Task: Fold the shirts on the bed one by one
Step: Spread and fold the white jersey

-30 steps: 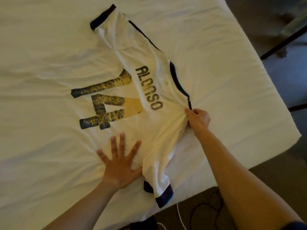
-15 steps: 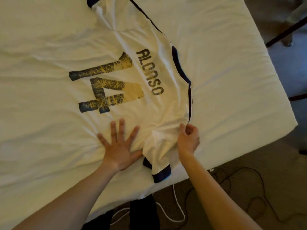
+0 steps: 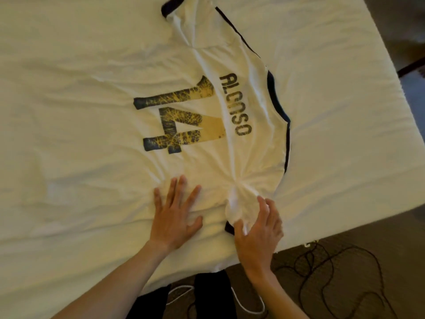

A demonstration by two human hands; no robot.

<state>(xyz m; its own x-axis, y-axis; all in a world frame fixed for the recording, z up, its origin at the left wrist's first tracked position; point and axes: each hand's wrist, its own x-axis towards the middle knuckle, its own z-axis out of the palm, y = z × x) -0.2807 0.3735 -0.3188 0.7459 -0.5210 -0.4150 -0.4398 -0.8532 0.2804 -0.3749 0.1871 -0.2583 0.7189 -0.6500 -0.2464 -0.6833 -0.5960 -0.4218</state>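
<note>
I look down from the head camera along two bare forearms reaching forward over a bed [image 3: 69,157]. My left hand [image 3: 174,217] lies palm down, fingers [image 3: 181,187] straight and spread wide, pressing flat on the lower side of a shirt [image 3: 241,157]. My right hand [image 3: 257,231] sits just beside it, nearer the bed's edge, with its fingers curled over a bunched sleeve [image 3: 241,203], gripping the gathered cloth. Creases fan out from that bunch into the body of the shirt.

The shirt is a soft white sports jersey, spread back side up across the bed and turned sideways to me. It has dark navy trim along the collar [image 3: 276,100] and sleeve cuffs. A large cracked, gold-and-navy number 14 [image 3: 181,118] is printed on it, with the dark word ALCOSO [image 3: 235,104] beside the number. The far sleeve [image 3: 184,17] stretches toward the top of the view.

The bed's sheet is cream coloured, slightly wrinkled, and close in tone to the shirt. Below the mattress edge lies a dark patterned carpet [image 3: 345,284] with a white cable [image 3: 241,305] trailing across it.
</note>
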